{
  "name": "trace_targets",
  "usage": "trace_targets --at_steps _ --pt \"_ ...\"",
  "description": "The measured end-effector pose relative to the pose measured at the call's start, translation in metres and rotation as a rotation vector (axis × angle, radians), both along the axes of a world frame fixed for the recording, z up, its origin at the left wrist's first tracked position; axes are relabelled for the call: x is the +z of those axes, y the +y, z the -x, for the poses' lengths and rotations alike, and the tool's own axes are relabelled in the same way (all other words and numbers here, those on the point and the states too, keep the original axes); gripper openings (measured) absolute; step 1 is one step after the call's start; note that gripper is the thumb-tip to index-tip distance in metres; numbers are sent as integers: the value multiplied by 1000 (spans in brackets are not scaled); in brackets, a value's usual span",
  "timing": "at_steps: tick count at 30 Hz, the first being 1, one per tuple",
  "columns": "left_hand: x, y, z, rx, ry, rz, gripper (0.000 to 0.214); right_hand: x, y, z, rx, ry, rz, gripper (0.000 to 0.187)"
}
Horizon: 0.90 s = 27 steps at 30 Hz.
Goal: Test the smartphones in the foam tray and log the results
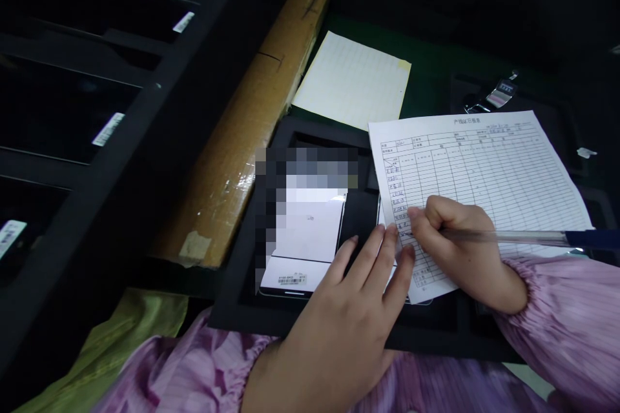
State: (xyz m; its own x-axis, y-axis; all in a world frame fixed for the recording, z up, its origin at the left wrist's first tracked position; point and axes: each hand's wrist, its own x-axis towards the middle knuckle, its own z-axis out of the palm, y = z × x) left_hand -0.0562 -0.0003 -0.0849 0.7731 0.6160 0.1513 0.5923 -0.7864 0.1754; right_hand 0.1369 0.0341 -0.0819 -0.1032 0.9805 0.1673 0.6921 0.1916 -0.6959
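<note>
Gripping a pen (513, 236) over a printed form (484, 168), the right hand (458, 248) curls its fingers closely about the clear barrel, as we look down on a dimly lit bench. The form, a ruled table with handwritten entries down its first column, lies at a slant, its near part beneath the right hand; we cannot tell whether the pen's tip meets the paper. The pen's dark blue end points out past the form's right side. At the form's left edge we see the left hand (334, 329), back upward, fingers spread and gripping nothing, the foremost fingertips overlapping the margin. Just left of the form, partly behind the left hand, a phone (310, 232) glows white in a black tray (411, 335), a barcode low on its screen and its upper part masked by blocks of blur. Beyond the form's upper left corner, we find a pale sheet (356, 77) on a green mat (431, 64); past the form's top edge sits a shiny clip (501, 93). Farther left of the form runs a long strip of brown cardboard (237, 129), and farther still, dark panels (53, 103) bear white labels (109, 129). Nearer us than the form, we note gathered purple sleeves (566, 316) and, to its lower left, a yellow-green cloth (121, 342).
</note>
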Motion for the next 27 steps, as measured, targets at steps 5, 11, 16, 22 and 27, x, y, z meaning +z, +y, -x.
trace_targets --at_steps 5,11,16,22,27 --pt "-1 0 1 -1 -9 11 82 0 0 0 -7 -8 -6 46" --pt "-1 0 0 0 -13 11 80 0 -1 -1 -9 3 -15 44" --pt "1 0 1 -5 -5 20 79 -1 0 -2 -6 34 -29 43" --pt "0 0 0 0 -5 14 81 -1 0 0 -3 24 -22 44" --pt "-1 0 1 2 -10 1 83 -2 0 -1 14 21 -45 43"
